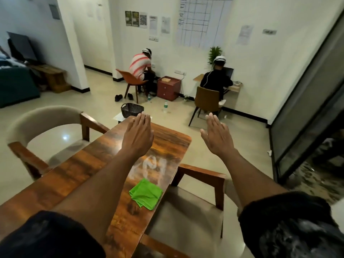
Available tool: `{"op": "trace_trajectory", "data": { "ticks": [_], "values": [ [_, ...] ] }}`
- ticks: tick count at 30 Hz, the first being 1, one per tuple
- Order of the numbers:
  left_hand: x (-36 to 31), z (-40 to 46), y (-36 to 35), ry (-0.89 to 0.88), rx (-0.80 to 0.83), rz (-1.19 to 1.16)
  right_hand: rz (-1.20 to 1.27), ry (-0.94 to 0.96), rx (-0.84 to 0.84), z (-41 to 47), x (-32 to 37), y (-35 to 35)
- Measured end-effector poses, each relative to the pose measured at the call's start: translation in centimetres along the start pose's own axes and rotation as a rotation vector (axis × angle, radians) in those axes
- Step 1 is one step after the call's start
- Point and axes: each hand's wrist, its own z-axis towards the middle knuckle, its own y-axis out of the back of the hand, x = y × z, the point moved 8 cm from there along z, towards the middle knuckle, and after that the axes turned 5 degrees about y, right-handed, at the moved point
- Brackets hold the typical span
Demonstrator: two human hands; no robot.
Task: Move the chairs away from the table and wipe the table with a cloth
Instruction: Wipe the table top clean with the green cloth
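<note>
Holding both arms out over the wooden table [89, 164], I keep my left hand [137, 135] and right hand [216, 135] flat, fingers straight and together, gripping nothing. The left hand hovers above the far end of the tabletop; the right hangs past the table's right edge, over bare floor. The green cloth [146, 193] lies folded near the right edge of the table, just in front of a whitish smear [150, 167] on the wood. Two armchairs are tucked against the table: the left chair [42, 123] with its curved cream back, and the right chair [201, 207] with its seat partly beneath the tabletop. Neither chair appears moved yet, so I judge the task at its start. Risks from here: dragging a chair by one armrest may twist it into the table; jolting the table may slide the cloth off the near edge; wiping before the chairs are clear may leave the smear only partly reached.
</note>
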Motion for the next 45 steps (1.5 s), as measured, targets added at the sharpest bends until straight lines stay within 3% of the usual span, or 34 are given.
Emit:
{"op": "trace_trajectory", "data": {
  "ticks": [12, 22, 33, 39, 45],
  "values": [
    [-6.8, -3.3, -1.0, -0.134, 0.024, -0.075, -0.104, -0.214, 0.019, -11.8, -7.7, 2.1],
    [-14.6, -6.7, -6.2, -0.262, 0.123, -0.143, -0.141, -0.396, 0.083, -24.2, -14.8, 0.3],
    [-27.5, -16.2, -8.9, -0.382, 0.277, -0.164, -0.136, -0.585, 0.091, -43.4, -22.7, -0.4],
    [-34.3, -20.6, -7.9, -0.409, 0.274, -0.187, -0.100, -0.619, 0.108, -51.7, -25.4, 0.0],
    [-40.2, -29.1, -9.9, -0.475, 0.377, -0.137, -0.034, -0.627, 0.162, -59.2, -25.6, -1.6]
  ]
}}
